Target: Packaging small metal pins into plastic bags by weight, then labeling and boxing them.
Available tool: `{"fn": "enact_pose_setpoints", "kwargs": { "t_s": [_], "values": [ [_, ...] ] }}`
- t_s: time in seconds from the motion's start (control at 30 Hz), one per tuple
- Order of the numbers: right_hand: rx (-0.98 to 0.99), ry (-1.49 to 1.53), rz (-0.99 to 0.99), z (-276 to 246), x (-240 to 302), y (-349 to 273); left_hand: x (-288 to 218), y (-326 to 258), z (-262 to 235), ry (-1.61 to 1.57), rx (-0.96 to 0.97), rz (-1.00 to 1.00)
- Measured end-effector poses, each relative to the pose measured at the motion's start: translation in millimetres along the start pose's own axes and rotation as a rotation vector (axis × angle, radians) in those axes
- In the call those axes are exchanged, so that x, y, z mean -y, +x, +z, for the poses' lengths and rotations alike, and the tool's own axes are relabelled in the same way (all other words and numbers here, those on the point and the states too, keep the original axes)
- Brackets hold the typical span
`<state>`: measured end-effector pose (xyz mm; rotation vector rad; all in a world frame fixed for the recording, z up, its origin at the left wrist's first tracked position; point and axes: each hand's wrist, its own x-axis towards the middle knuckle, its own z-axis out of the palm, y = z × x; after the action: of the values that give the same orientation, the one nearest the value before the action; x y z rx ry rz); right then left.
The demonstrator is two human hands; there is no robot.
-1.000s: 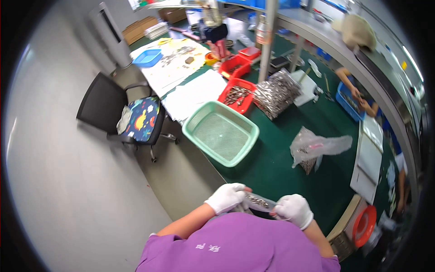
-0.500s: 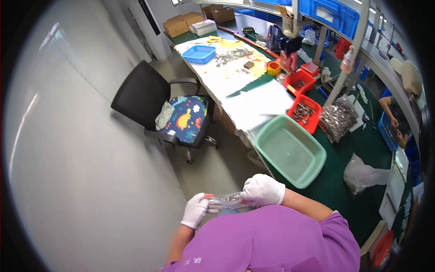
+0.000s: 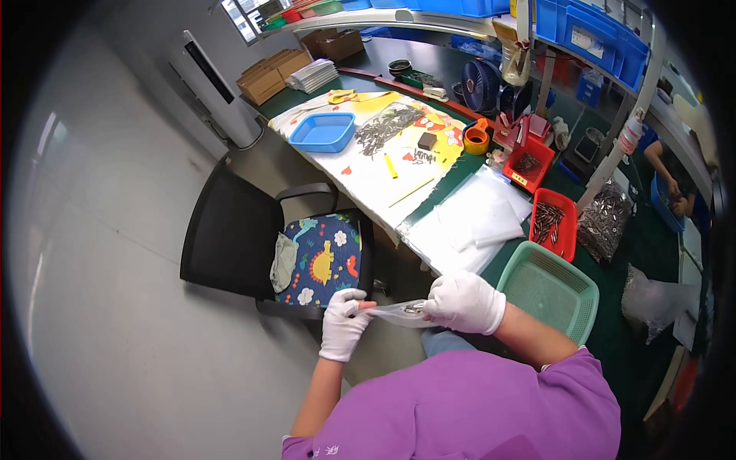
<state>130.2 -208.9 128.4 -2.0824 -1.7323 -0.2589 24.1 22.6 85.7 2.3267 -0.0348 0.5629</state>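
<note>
Between my two gloved hands a small clear plastic bag [image 3: 400, 313] is stretched, with some shiny metal pieces inside toward its right end. My left hand [image 3: 344, 326], in a white glove with a bare fingertip showing, pinches the bag's left end. Closed on the right end is my right hand [image 3: 465, 303], also in a white glove; its fingertips are partly hidden. Both hands are held in front of my body, near the table's front edge. Just right of my right hand lies a green plastic basket [image 3: 549, 296].
An office chair [image 3: 238, 230] with a dinosaur-print cushion stands at left. On the table are white plastic bags [image 3: 479, 218], red bins [image 3: 553, 225] of metal parts, a blue tray [image 3: 323, 133] and a bulging bag of metal parts [image 3: 606, 222]. Another person's hands [image 3: 676, 195] work at far right.
My view has shifted, bringing the chair and table closer. Both hands still hold the bag, now held slightly higher in front of me.
</note>
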Motion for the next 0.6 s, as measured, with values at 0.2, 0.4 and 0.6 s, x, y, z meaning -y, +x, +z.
{"fn": "enact_pose_setpoints", "kwargs": {
  "t_s": [0.2,0.4,0.6],
  "values": [
    [-0.191,-0.031,0.245,10,-81,15,42,107,44,-0.151,0.178,-0.153],
    [-0.354,-0.028,0.429,7,-154,48,74,225,62,-0.090,0.229,0.016],
    [-0.420,-0.177,0.601,22,-203,84,99,335,69,-0.056,0.352,0.229]
  ]
}}
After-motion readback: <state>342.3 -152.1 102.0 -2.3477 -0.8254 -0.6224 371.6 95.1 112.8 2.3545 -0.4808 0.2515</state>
